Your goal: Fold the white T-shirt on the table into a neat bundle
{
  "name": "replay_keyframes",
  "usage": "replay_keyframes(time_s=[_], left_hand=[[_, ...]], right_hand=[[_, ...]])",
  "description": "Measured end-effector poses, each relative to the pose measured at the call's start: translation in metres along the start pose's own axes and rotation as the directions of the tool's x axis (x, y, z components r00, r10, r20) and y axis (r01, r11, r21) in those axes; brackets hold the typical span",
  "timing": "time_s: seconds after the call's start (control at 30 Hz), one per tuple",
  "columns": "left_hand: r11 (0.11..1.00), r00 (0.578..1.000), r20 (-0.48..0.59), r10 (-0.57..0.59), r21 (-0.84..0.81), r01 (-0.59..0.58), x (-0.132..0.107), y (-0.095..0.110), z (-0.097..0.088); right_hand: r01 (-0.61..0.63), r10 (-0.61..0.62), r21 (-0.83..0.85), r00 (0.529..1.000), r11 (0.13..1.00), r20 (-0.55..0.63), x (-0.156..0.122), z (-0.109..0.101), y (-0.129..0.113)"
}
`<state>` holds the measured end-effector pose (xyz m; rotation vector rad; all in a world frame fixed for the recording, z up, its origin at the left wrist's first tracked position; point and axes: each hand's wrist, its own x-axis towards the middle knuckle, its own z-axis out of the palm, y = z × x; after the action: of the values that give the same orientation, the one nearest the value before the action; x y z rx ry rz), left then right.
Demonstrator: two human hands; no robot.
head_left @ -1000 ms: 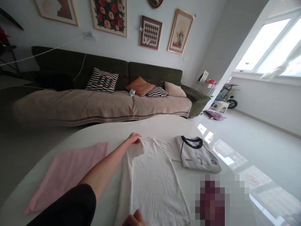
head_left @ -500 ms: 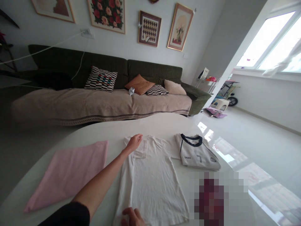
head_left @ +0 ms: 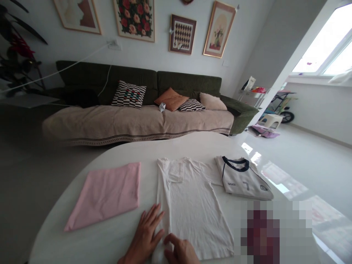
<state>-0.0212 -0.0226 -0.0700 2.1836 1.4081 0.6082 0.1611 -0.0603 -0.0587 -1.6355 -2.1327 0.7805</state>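
A white T-shirt point(head_left: 189, 201) lies spread on the white table point(head_left: 115, 234), its left side folded inward. My left hand point(head_left: 145, 233) rests flat with fingers stretched out on the shirt's near left edge. My right hand point(head_left: 183, 251) sits beside it at the bottom hem, fingers curled in a pinch on the white fabric. A folded pink cloth point(head_left: 107, 194) lies to the left of the shirt. A folded white jersey with a dark collar point(head_left: 243, 179) lies to the right.
A blurred patch point(head_left: 272, 234) covers the near right of the table. Behind the table stands a dark green sofa point(head_left: 137, 110) with a beige cover and several cushions. Framed pictures hang on the wall. Shiny white floor stretches to the right.
My left hand has drawn back from the shirt's far sleeve to the near hem, next to my right hand. The sleeve now lies folded inward. The view has shifted left.
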Motion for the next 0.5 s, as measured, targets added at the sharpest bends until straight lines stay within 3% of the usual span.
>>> replay_keyframes(time_s=[0.1, 0.27, 0.37, 0.5], left_hand=[[0.993, 0.997, 0.082, 0.015, 0.114, -0.025, 0.002, 0.004, -0.005], [0.976, 0.990, 0.142, 0.022, 0.214, -0.052, 0.004, 0.003, -0.001], [0.970, 0.987, 0.159, 0.034, 0.233, -0.070, 0.005, -0.003, 0.005], [0.962, 0.986, 0.159, 0.049, 0.259, -0.090, 0.010, -0.015, 0.015]], right_hand=[[-0.035, 0.035, -0.011, 0.999, 0.999, -0.018, 0.027, -0.039, 0.003], [-0.237, 0.220, -0.072, 0.957, 0.969, -0.190, 0.132, -0.091, 0.026], [-0.368, 0.336, -0.071, 0.901, 0.927, -0.273, 0.187, -0.098, 0.035], [-0.513, 0.474, -0.066, 0.829, 0.856, -0.296, 0.224, -0.086, 0.034]])
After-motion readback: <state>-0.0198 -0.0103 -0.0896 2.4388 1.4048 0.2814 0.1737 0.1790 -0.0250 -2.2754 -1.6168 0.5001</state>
